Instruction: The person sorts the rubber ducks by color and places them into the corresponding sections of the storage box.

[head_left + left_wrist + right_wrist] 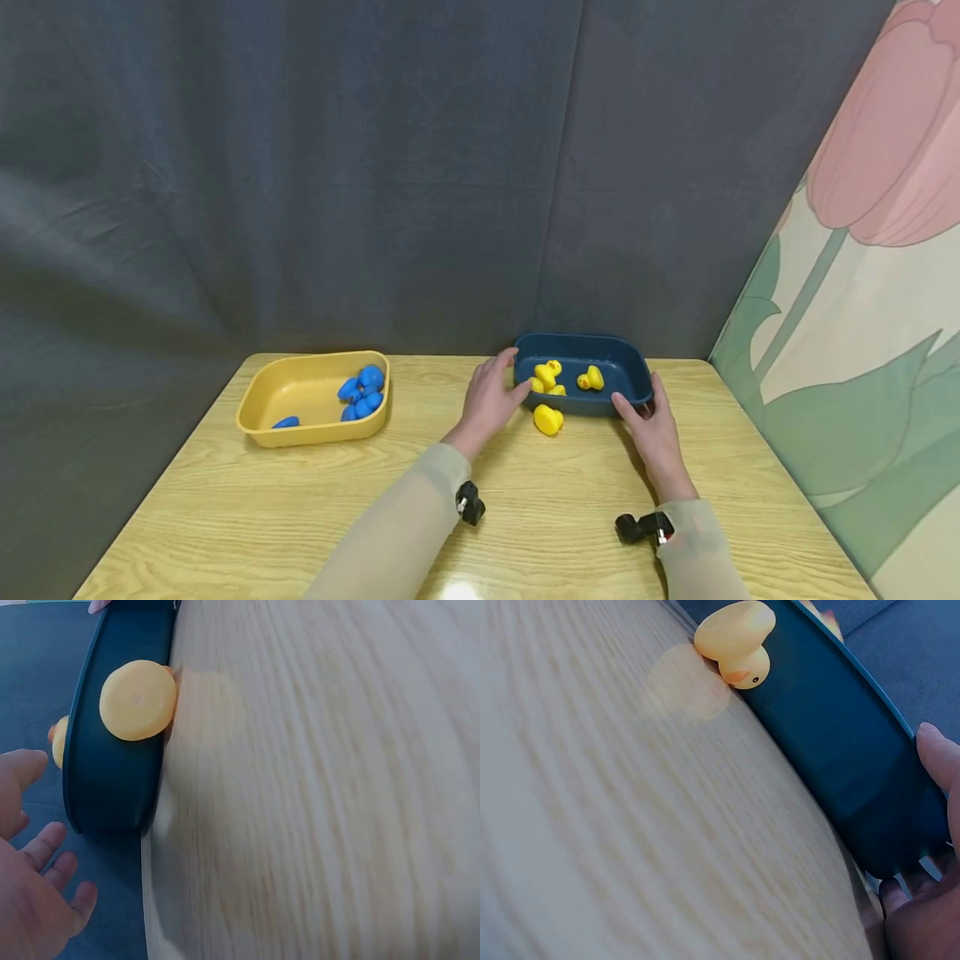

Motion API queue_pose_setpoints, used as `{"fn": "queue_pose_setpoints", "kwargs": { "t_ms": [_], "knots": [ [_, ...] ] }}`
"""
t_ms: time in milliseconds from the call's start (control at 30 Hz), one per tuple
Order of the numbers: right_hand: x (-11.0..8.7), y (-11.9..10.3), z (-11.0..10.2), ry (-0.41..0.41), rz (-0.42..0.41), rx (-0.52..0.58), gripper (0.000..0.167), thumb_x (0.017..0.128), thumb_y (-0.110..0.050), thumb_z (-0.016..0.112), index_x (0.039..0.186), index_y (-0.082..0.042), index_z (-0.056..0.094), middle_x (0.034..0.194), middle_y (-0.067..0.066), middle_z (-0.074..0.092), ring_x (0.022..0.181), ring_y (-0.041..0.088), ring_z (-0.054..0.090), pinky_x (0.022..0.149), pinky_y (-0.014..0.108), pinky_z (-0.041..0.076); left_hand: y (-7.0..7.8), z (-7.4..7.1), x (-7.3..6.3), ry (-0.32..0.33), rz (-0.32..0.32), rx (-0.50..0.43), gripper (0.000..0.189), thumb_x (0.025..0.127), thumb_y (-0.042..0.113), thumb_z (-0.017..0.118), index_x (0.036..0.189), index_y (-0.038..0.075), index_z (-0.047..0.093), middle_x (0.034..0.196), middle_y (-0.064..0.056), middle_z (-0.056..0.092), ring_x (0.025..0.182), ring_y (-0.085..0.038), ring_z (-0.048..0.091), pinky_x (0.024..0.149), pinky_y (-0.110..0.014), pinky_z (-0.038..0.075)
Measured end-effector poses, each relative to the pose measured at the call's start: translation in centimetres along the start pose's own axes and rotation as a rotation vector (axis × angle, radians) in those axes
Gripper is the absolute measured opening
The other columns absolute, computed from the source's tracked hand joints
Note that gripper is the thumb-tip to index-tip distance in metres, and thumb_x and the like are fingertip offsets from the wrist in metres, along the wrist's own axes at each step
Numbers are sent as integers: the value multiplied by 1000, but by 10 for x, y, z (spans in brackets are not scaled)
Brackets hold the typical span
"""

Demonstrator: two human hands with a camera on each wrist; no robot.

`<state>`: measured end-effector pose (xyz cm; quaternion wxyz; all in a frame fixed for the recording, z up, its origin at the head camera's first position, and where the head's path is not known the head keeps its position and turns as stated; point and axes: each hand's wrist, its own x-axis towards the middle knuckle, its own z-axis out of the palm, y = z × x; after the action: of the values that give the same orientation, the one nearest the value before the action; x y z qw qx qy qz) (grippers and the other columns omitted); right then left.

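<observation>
A dark blue plastic bin (600, 408) stands at the back right of the table, with several yellow rubber ducks (591, 378) inside. One more rubber duck (548, 420) lies tipped over outside, against its near wall; its flat round base faces the left wrist view. My right hand (655, 429) holds the bin's right end, thumb at the near rim and fingers around the corner. At the left end is my left hand (489, 402), its fingers loosely spread around the corner. The left wrist view shows a gap between those fingers (46, 844) and the bin.
A yellow bin (300, 434) at the back left contains several blue objects (371, 377), most of them heaped at its right end. Behind the wooden table (540, 517) hangs a dark grey curtain (420, 183). A wall with painted tulips (862, 358) borders the right side.
</observation>
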<state>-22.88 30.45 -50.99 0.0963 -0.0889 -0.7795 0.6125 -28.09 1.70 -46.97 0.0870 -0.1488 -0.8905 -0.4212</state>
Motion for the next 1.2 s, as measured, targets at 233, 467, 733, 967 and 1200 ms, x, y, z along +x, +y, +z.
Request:
{"fn": "queue_pose_setpoints", "kwargs": {
  "t_ms": [233,467,733,967,1200],
  "knots": [
    [-2,-1,0,-2,7,-1,109,108,-49,71,178,-25,-8,184,10,0,168,35,14,132,50,24,-1,-3,-3,4,-3,1,63,106,30,78,163,16,53,150,-8,65,141,-34,54,118,-52,46],
    [-1,-2,-1,4,9,1,108,108,-49,71,178,-25,-7,184,11,2,168,34,15,132,50,24,-1,-2,-5,-5,-1,-25,64,107,30,77,164,15,52,154,-10,61,144,-34,51,119,-52,46],
    [-2,-2,-1,1,7,-9,109,108,-50,71,178,-25,-8,184,11,1,168,34,16,132,50,24,6,-3,-16,2,-21,-71,64,107,34,77,164,20,53,164,-9,53,150,-33,47,121,-54,45],
    [-3,-2,0,2,10,-9,109,108,-50,71,178,-26,-8,185,11,1,168,35,16,132,50,25,16,-6,-28,13,-22,-108,61,106,33,78,162,20,57,163,-7,53,147,-31,48,120,-53,46],
    [-4,-2,-1,4,11,-7,109,108,-50,71,178,-25,-7,185,11,2,167,35,17,132,50,25,21,-8,-41,-24,-2,-137,57,106,31,79,158,17,61,161,-6,56,148,-31,49,123,-51,45]
  ]
}}
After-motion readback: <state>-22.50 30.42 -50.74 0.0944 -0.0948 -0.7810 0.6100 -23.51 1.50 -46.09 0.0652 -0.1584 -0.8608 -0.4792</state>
